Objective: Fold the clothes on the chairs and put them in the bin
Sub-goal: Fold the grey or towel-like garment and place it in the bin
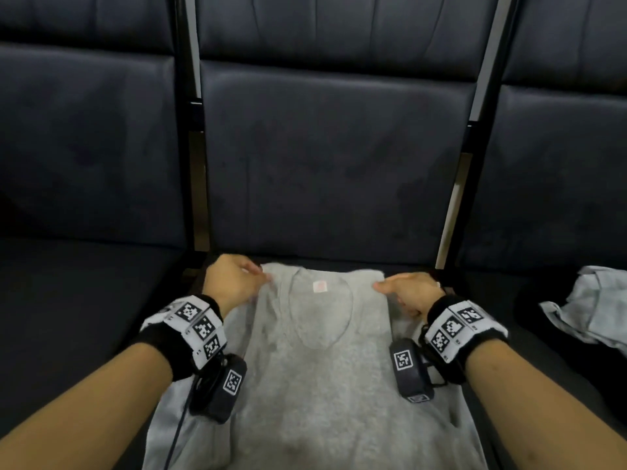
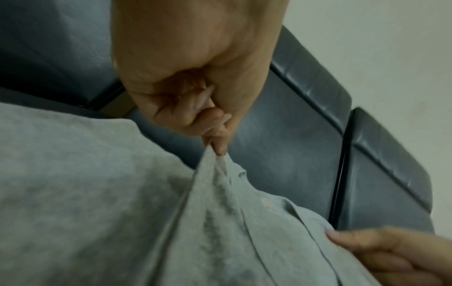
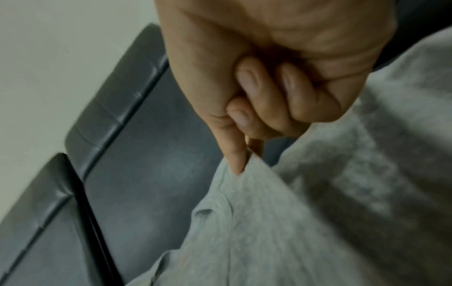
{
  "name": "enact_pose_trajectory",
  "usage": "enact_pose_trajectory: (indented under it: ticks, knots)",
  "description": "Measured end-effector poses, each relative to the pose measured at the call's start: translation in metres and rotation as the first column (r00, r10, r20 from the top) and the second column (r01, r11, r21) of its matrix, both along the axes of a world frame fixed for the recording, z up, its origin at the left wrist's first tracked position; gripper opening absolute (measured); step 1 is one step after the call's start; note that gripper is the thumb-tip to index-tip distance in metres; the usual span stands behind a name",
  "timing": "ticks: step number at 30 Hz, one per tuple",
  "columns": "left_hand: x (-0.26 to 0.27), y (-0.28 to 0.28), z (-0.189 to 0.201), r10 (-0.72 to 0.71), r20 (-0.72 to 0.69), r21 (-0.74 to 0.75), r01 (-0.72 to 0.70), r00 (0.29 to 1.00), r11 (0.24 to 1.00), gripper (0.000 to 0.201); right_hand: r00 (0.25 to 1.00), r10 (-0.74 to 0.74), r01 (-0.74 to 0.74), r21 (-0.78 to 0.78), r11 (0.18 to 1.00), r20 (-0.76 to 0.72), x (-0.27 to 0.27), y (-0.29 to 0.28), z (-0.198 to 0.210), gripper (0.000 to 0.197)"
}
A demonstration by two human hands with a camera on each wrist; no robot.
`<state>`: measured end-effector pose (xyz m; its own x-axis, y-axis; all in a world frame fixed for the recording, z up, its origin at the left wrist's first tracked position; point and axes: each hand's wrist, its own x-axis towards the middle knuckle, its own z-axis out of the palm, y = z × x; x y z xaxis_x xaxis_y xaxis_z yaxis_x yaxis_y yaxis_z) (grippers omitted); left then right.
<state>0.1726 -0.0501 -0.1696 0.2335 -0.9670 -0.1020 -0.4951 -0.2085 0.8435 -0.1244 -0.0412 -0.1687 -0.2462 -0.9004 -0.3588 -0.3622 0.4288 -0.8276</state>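
Where it lies spread on the middle dark padded chair seat (image 1: pixel 502 378), the light grey knit shirt (image 1: pixel 319 385) is pinched at its shoulder corners: left hand (image 1: pixel 230 281) on one, right hand (image 1: pixel 410 290) on the other. Crumpled pale garment (image 1: pixel 590 307): neighbouring seat, right. Backrests (image 1: pixel 336 157): behind.

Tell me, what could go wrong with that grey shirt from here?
Both hands, left hand and right hand, hold the grey shirt only by small fingertip pinches at its shoulders, so a corner might slip. The shirt's lower part runs out of view toward the person, so it could slide off the chair seat.
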Motion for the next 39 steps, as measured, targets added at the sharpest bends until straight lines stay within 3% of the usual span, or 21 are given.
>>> enact_pose_trajectory:
  ticks: [1,3,5,8,10,15,19,25,30,34,39]
  knots:
    - [-0.001,-0.002,-0.007,0.002,0.021,0.019,-0.003,1.000,1.000,0.015,1.000,0.013,-0.013,0.003,1.000,-0.018,0.003,-0.001,-0.005,0.010]
    - [-0.002,-0.002,-0.017,0.012,-0.009,0.075,-0.012,1.000,0.997,0.010,0.999,0.027,-0.026,0.030,0.999,-0.036,0.004,-0.005,-0.014,0.026]
    - [0.002,-0.002,-0.019,0.037,-0.032,0.104,-0.034,0.999,0.994,0.015,1.000,0.001,-0.001,0.050,0.999,0.008,0.004,-0.002,-0.012,0.018]
    - [0.011,0.000,-0.007,0.041,0.004,0.127,-0.041,0.999,0.991,0.018,1.000,0.002,-0.003,0.091,0.996,0.012,-0.001,0.006,-0.003,0.035]
    - [0.017,0.008,0.007,0.026,-0.033,0.163,-0.020,0.999,0.986,0.015,1.000,-0.024,0.026,0.089,0.996,-0.021,-0.002,0.017,0.006,0.035]
    - [0.019,0.059,0.046,0.056,-0.245,0.204,-0.005,0.968,0.979,0.015,0.990,-0.130,0.125,0.089,0.988,0.058,0.008,0.062,0.030,0.026]
    - [0.015,0.110,0.055,0.043,-0.270,0.209,0.015,0.962,0.978,0.007,0.983,-0.140,0.132,0.071,0.989,0.118,0.022,0.107,0.036,0.010]
    - [0.023,0.170,0.029,0.071,-0.345,0.126,-0.029,0.936,0.992,0.013,0.961,-0.264,0.266,-0.014,0.964,0.077,0.022,0.169,0.019,0.025]
    - [0.037,0.177,0.008,0.110,-0.186,0.014,-0.110,0.976,0.994,0.012,0.936,-0.352,0.349,-0.143,0.926,0.009,0.022,0.186,-0.007,0.013]
    - [0.048,0.184,0.004,0.137,-0.171,0.003,-0.139,0.976,0.990,0.007,0.922,-0.382,0.352,-0.277,0.894,-0.060,0.034,0.192,0.002,0.023]
    - [0.046,0.194,0.007,-0.001,0.028,0.044,0.000,1.000,0.999,0.024,0.877,-0.379,0.316,-0.240,0.918,-0.294,0.033,0.218,0.003,0.032]
